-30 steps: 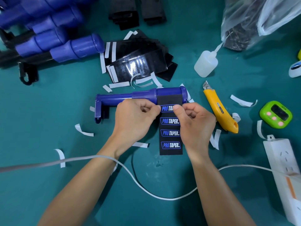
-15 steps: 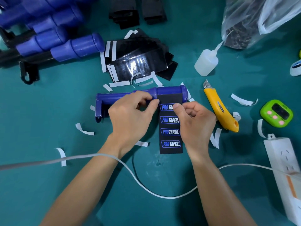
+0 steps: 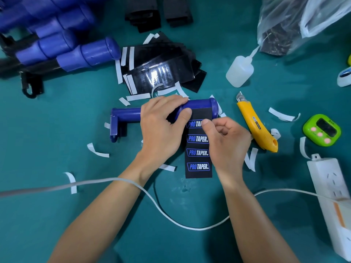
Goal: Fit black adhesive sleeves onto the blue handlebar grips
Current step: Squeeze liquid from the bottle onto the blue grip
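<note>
A blue handlebar grip (image 3: 201,104) lies crosswise on the teal table (image 3: 57,215). A black adhesive sleeve (image 3: 198,152) printed "PRO TAPER" has its top edge stuck on the grip's thick end and trails flat toward me. My left hand (image 3: 163,128) wraps over the grip's middle, fingers across the top and thumb at the sleeve's upper left corner. My right hand (image 3: 226,143) has curled fingers, its thumb pressing the sleeve's right side near the top logo. More blue grips (image 3: 87,54) are piled far left. Loose black sleeves (image 3: 161,71) lie behind.
A yellow utility knife (image 3: 256,128) lies right of the grip. A white squeeze bottle (image 3: 240,70), a plastic bag (image 3: 296,21), a green timer (image 3: 322,130) and a white power strip (image 3: 334,198) stand at right. White backing strips (image 3: 283,116) are scattered; a white cable (image 3: 171,215) crosses near me.
My left hand has moved up from the sleeve's edge and now wraps over the top of the grip. My right hand stays on the sleeve's right side.
</note>
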### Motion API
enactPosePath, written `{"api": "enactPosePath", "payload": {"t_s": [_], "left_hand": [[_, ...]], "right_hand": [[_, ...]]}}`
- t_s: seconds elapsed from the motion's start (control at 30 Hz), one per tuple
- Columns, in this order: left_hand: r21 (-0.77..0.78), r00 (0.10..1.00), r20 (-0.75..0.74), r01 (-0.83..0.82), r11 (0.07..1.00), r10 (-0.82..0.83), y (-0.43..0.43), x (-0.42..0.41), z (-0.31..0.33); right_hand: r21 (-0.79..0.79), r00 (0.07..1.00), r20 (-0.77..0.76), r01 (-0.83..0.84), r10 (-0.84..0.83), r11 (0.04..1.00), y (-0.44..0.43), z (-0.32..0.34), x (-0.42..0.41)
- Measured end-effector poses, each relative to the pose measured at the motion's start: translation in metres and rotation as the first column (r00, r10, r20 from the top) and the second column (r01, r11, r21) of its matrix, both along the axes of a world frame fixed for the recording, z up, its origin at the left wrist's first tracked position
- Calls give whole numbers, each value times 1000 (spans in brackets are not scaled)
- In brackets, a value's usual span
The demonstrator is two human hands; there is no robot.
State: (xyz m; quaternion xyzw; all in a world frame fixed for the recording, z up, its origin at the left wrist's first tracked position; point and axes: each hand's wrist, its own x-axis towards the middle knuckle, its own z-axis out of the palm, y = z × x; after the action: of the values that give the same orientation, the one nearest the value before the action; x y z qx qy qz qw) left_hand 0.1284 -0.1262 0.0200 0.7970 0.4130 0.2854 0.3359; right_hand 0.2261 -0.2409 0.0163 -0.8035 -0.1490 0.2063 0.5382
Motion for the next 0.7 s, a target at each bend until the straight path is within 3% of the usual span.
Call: {"api": "enactPosePath", "payload": {"t_s": [0.17, 0.27, 0.37, 0.47, 0.53, 0.7], "left_hand": [[-11, 1000, 13, -17, 1000, 17, -1, 1, 0], [-41, 1000, 9, -29, 999, 30, -1, 1, 2], [-77, 999, -10, -43, 996, 42, 2, 3, 5], [-107, 997, -28, -74, 991, 72, 5, 8, 9], [-109, 996, -37, -87, 990, 83, 6, 12, 10], [-87, 996, -25, -85, 993, 83, 6, 12, 7]], "right_hand": [[-20, 991, 117, 72, -69, 997, -4, 8, 0], [79, 958, 227, 164, -178, 983, -5, 18, 6], [24, 972, 231, 34, -38, 999, 5, 20, 17], [4, 990, 80, -113, 113, 994, 20, 14, 23], [13, 990, 41, -136, 135, 991, 24, 8, 21], [21, 987, 113, -117, 114, 993, 25, 1, 19]]}}
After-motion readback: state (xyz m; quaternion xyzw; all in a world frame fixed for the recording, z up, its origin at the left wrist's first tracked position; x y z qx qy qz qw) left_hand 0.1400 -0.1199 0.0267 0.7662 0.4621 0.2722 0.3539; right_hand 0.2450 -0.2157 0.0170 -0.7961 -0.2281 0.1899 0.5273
